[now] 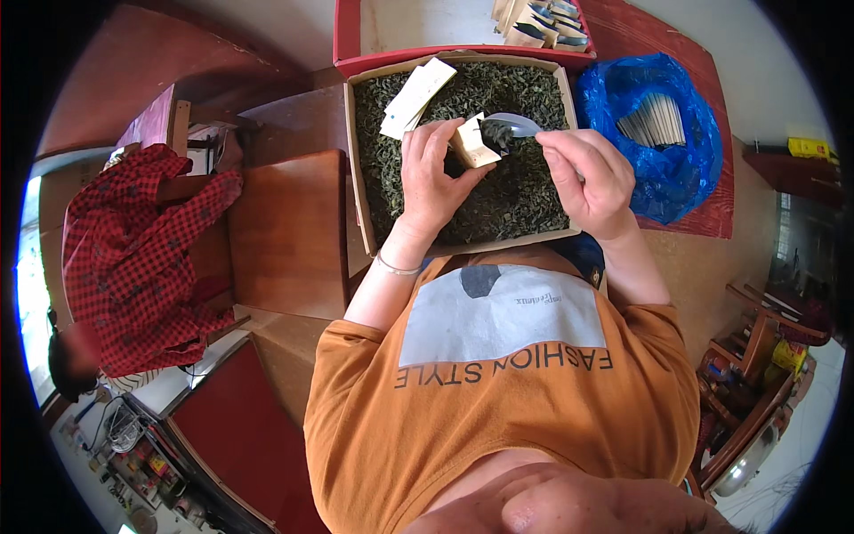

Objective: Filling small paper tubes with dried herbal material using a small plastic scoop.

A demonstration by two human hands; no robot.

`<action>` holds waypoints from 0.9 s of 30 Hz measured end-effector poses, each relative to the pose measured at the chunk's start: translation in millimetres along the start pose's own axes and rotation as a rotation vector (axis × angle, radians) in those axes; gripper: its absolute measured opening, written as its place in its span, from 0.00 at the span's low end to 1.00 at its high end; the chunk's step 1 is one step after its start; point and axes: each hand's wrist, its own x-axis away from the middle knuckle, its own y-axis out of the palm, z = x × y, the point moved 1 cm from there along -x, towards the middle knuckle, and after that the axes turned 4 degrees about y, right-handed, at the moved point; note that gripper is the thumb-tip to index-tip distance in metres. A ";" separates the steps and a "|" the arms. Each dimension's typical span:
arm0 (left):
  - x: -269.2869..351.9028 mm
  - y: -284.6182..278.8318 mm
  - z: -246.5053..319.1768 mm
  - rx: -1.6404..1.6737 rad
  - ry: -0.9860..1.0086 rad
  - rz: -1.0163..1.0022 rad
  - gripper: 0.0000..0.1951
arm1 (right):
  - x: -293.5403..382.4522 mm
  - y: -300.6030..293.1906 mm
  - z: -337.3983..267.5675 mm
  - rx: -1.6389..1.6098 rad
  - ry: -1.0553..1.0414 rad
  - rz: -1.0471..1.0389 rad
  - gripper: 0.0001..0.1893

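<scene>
In front of me a shallow cardboard box [358, 193] holds a wide layer of dried, dark green leaves. Over it, my left hand [430, 175] grips a small cream paper packet [473, 145] with its mouth spread apart. My right hand [592, 177] pinches the end of a translucent plastic scoop [520, 124]. Dark leaves [496, 135] lie at the scoop's tip, right at the packet's mouth. A few flat cream packets [419, 93] rest on the leaves at the box's upper left.
Beyond the box stands a red-rimmed tray [460, 52] with several upright filled packets [547, 25] at its right. A blue plastic bag [697, 157] holding a stack of paper packets [655, 121] sits to the right on a red board [724, 200]. A person in a checked shirt [133, 260] is at the left, near a wooden chair [290, 233].
</scene>
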 end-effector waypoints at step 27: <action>-1.8 -0.2 1.2 0.006 0.021 0.022 0.35 | -1.9 0.5 12.0 -0.075 0.321 0.042 0.04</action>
